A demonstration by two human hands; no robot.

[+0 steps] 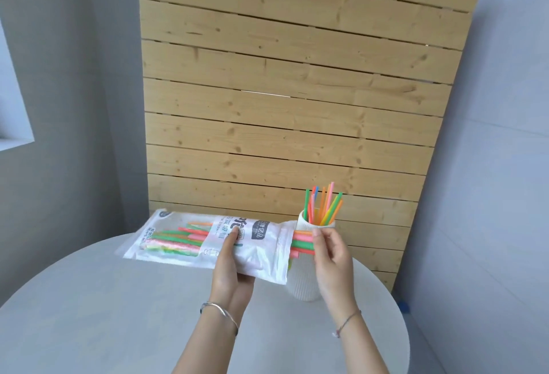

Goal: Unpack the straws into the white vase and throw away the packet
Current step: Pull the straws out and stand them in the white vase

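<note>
Behind everything stands a slatted wooden panel (291, 100), and below it spreads the round grey surface (118, 314). Above that surface the packet (184, 243) is held level, with its open mouth turned towards the white vase (303, 284), which stands on the surface's far right side. Left hand (231, 269) grips the packet from below, thumb on top. Right hand (329, 252) pinches the pink and green straws (303, 240) poking from the mouth. Upright straws (323, 207) fan out of the vase.
</note>
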